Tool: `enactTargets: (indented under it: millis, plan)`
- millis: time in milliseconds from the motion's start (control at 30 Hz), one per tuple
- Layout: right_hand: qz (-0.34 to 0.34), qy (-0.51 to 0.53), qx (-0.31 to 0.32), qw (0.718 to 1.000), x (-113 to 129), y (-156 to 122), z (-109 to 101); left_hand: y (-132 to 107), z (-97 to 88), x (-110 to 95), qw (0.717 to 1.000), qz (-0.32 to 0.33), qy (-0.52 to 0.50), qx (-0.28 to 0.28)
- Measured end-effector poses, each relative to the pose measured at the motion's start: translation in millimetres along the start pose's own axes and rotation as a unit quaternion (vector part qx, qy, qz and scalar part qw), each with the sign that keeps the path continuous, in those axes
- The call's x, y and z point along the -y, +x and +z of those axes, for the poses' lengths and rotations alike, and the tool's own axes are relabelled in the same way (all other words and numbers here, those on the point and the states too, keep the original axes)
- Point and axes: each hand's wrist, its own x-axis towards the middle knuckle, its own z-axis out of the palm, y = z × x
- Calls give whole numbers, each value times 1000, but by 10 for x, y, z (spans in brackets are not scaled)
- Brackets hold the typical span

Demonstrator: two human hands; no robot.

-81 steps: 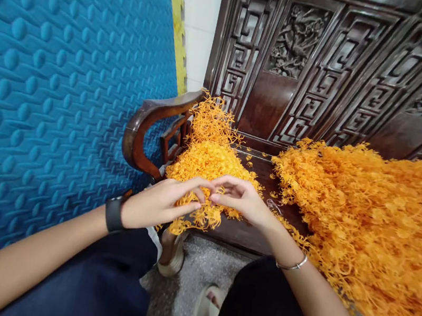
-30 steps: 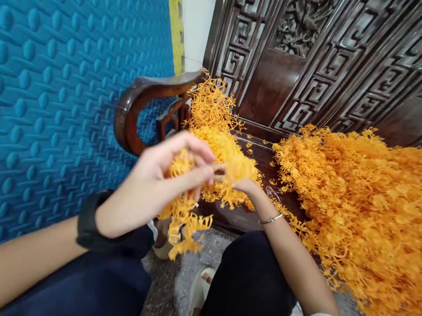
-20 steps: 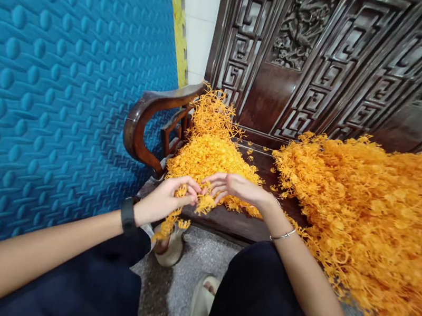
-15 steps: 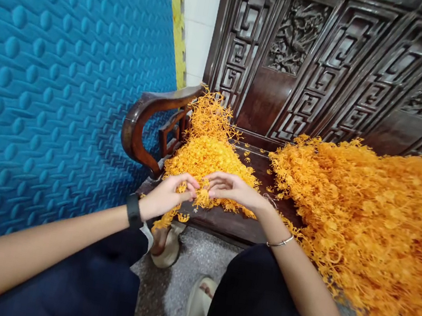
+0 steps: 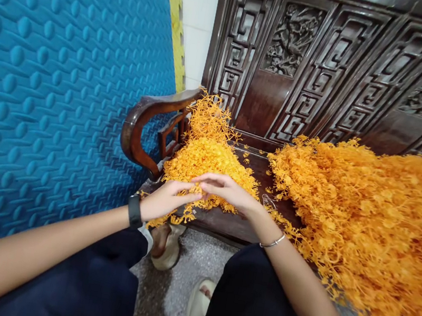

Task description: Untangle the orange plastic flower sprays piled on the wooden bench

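Note:
My left hand [image 5: 166, 200], with a black band at the wrist, and my right hand [image 5: 225, 191], with a thin bracelet, meet fingertip to fingertip over the near edge of a small heap of orange plastic sprigs [image 5: 206, 160] on a dark wooden bench seat [image 5: 224, 223]. Both hands pinch a little clump of orange sprigs [image 5: 186, 212], part of which dangles below my left hand. A much larger pile of the same orange sprigs [image 5: 365, 220] fills the seat to the right, apart from both hands.
A carved dark wood backrest [image 5: 330, 64] rises behind the piles. The curved armrest [image 5: 140, 120] stands at the left, against a blue embossed foam mat [image 5: 53, 90]. My knees, sandals and a speckled floor [image 5: 194, 262] lie below.
My hands had lifted a clump of sprigs toward the camera a second ago. They have since lowered back to the small heap's front edge, closing together on a smaller clump.

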Motion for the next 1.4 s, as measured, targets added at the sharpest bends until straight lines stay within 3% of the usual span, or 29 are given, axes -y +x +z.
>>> enactTargets:
  millis: [167, 333, 400, 567, 633, 800, 900, 1067, 1167, 1400]
  plan:
    - [9, 41, -95, 995, -136, 139, 21, -8, -16, 34, 996, -27, 79, -29]
    - [12, 17, -168, 986, -201, 254, 81, -2, -50, 58, 994, -52, 77, -55]
    - [13, 10, -162, 987, -175, 264, 110, -17, -79, 68, 993, -50, 81, -69]
    - [36, 7, -62, 997, -74, 229, 124, -88, -161, 83, 989, -33, 103, -104]
    - [29, 15, -59, 998, -68, 244, 163, -95, -179, 79, 988, -37, 106, -106]
    - [1, 77, -200, 977, -116, 385, 253, -69, -204, 41, 988, -31, 82, -129]
    - [1, 82, -322, 943, -122, 429, 0, -108, -222, 17, 988, -54, 56, -136]
    - [-81, -14, -531, 843, -172, 348, -773, -193, -228, 32, 990, -80, 5, -117]
    - [-109, -122, -544, 823, -275, 374, -983, -149, -212, 62, 991, -73, -1, -108]
    - [-50, -253, -460, 850, -456, 592, -971, -19, -187, 1, 993, -82, -36, -82]
